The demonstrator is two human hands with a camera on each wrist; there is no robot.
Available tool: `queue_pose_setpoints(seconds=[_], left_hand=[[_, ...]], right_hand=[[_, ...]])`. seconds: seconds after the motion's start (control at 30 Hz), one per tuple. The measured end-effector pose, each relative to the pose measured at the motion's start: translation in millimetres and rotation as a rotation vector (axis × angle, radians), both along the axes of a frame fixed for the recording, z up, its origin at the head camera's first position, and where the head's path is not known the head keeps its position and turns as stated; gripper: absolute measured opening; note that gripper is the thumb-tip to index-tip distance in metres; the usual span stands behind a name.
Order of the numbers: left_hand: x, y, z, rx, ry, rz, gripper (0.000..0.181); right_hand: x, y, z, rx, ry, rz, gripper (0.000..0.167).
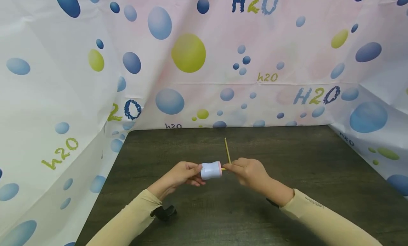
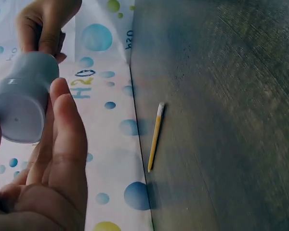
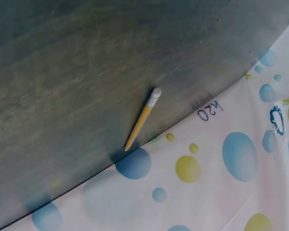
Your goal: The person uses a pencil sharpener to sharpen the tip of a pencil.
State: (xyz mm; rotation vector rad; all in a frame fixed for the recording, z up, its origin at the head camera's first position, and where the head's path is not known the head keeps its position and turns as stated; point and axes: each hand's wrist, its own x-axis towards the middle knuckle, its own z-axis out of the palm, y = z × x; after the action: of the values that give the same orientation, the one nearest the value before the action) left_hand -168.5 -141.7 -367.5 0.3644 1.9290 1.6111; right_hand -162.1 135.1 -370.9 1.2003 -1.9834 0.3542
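Observation:
My left hand (image 1: 185, 173) holds a pale blue-white pencil sharpener (image 1: 210, 171) with a pink rim, between thumb and fingers. It lies sideways above the table, the pink end facing right. At that end my right hand (image 1: 251, 172) pinches a yellow pencil (image 1: 224, 169). Only a short stretch of it shows, running into or up to the sharpener. In the left wrist view the sharpener's flat closed end (image 2: 19, 118) faces the camera, and the right hand (image 2: 48, 21) is beyond it. The right wrist view shows neither hand.
Another yellow pencil (image 1: 227, 150) lies on the dark wooden table (image 1: 159, 147), beyond the right hand, its tip toward the back edge. A white sheet (image 1: 271, 37) printed with blue and green spots stands behind the table and along both sides.

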Motion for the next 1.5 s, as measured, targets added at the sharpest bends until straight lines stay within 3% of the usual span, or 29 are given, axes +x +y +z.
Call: queue_pose_setpoints(seconds=[0.1,0.2,0.27,0.37,0.43,0.47,0.53,0.6,0.67,0.73,0.83,0.9,0.97,1.07,1.13,1.2,1.27,1.33,1.4,1.43,1.5], left_hand=[[1.4,0.3,1.3,-0.003,0.077,0.009,0.069],[5.6,1.8,3.5,-0.061,0.260,0.020,0.049],[9.8,3.6,3.6,-0.117,0.481,0.003,0.046],[15.1,5.9,1.2,-0.236,0.956,-0.046,0.051],[16.5,6.3,-1.8,-0.287,1.250,-0.049,0.057],[16.6,6.3,-3.2,-0.309,1.348,-0.041,0.058],[16.2,5.9,-4.7,-0.327,1.419,-0.032,0.060],[16.1,5.8,-3.5,-0.334,1.369,-0.024,0.064],[15.4,6.0,-0.6,-0.308,1.218,-0.020,0.071],[14.3,6.1,2.2,-0.254,1.006,-0.003,0.080],[9.6,5.2,3.4,-0.139,0.606,0.036,0.077],[6.2,4.3,2.1,-0.087,0.361,0.052,0.074],[3.2,3.8,0.1,-0.055,0.177,0.036,0.077],[1.3,4.7,-3.2,-0.020,0.020,-0.008,0.089],[1.2,5.8,-4.4,-0.002,-0.005,-0.023,0.091],[1.8,6.4,-5.5,0.009,0.011,-0.022,0.089],[2.8,6.8,-5.3,0.007,0.060,-0.003,0.081],[4.3,7.5,-4.6,-0.026,0.158,0.005,0.070],[6.2,8.4,-3.9,-0.071,0.302,0.005,0.060],[7.0,8.9,-3.6,-0.112,0.420,-0.009,0.057],[8.5,9.7,-3.3,-0.208,0.718,-0.050,0.054]], right_hand=[[3.7,0,1.2,0.016,-0.042,-0.033,0.031],[6.5,2,6.8,0.057,-0.231,-0.058,0.022],[6.5,4,12.2,0.078,-0.480,-0.052,0.017],[1.7,8,18.6,0.056,-0.949,-0.008,0.018],[-3.2,11,19.7,0.019,-1.191,0.019,0.021],[-5.3,11,19.2,0.004,-1.269,0.034,0.022],[-7.4,11,16.9,-0.016,-1.325,0.046,0.024],[-7.1,10,14.2,-0.036,-1.302,0.021,0.026],[-4.8,9,12.3,-0.039,-1.172,-0.023,0.026],[-2.9,9,10.0,-0.015,-0.957,-0.067,0.023],[-1.7,10,6.7,0.018,-0.521,-0.115,0.021],[-2.6,10,3.8,0.008,-0.280,-0.124,0.025],[-3.7,9,1.9,-0.009,-0.129,-0.105,0.030],[-3.9,7,-0.1,-0.021,-0.045,-0.048,0.034],[-2.9,6,-1.1,-0.017,-0.032,-0.020,0.034],[-0.8,4,-0.9,-0.010,-0.041,-0.015,0.032],[1.5,4,-0.4,0.004,-0.087,-0.029,0.029],[3.3,5,1.6,0.033,-0.195,-0.049,0.024],[3.3,7,5.2,0.061,-0.414,-0.041,0.019],[2.4,9,7.3,0.066,-0.563,-0.027,0.017],[-1.1,12,11.6,0.056,-0.869,0.003,0.018]])
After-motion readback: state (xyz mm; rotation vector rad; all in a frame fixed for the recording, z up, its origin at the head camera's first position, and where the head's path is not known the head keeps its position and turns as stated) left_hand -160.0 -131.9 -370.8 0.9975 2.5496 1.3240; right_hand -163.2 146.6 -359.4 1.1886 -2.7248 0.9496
